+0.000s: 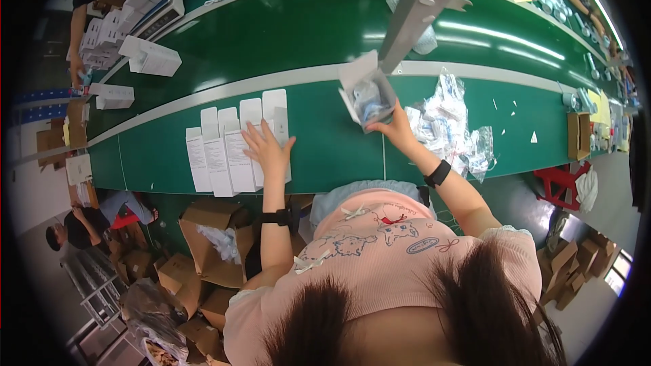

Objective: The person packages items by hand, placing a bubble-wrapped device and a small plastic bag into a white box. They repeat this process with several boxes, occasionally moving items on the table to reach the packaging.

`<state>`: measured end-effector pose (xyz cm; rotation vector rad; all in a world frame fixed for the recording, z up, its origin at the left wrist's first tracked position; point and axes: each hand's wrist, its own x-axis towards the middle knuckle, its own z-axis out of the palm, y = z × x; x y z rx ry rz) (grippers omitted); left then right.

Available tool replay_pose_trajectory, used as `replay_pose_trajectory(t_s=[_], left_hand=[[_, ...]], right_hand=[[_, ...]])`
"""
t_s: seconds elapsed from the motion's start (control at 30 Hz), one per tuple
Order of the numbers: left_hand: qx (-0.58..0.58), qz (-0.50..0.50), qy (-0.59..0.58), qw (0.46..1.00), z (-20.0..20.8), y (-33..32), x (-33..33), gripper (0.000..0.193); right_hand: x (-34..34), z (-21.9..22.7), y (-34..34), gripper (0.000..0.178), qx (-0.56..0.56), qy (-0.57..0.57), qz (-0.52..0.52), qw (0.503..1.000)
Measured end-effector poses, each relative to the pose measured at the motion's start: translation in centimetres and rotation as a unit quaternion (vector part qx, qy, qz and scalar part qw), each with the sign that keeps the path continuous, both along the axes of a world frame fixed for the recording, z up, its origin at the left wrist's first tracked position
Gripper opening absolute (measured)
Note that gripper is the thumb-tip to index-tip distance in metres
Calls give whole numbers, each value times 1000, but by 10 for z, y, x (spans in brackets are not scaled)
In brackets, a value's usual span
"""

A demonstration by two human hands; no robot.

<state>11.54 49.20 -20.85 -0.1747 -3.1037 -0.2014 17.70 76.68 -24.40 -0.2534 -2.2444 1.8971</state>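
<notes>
My right hand [400,127] grips an open white carton [357,70] by its side, the thumb at its near edge. Inside the carton lies something pale blue in clear plastic [369,97]; its exact kind I cannot make out. My left hand [270,152] rests with spread fingers on a row of white cartons [215,159] lying side by side on the green table, their end flaps pointing away from me. Just right of my right hand sits a heap of clear plastic bags [444,118] with white and pale blue pieces in them.
Beyond a metal rail runs a green belt [285,37]; a grey metal post [420,10] rises there. Two white cartons [152,57] stand far left, near stacked cartons [105,37] and another person's arm [76,47]. A brown box [578,135] stands at right. Cardboard boxes [183,278] crowd the floor.
</notes>
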Motion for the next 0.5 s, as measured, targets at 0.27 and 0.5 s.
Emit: replay_pose_trajectory(t_s=[0.27, 0.5], left_hand=[[-46, 3, -69, 997, -19, 26, 36, 87], [211, -45, -123, 969, 1, 37, 13, 77]], right_hand=[[-129, 2, -48, 44, -30, 6, -145, 989], [-229, -12, -50, 82, 5, 123, -132, 984]])
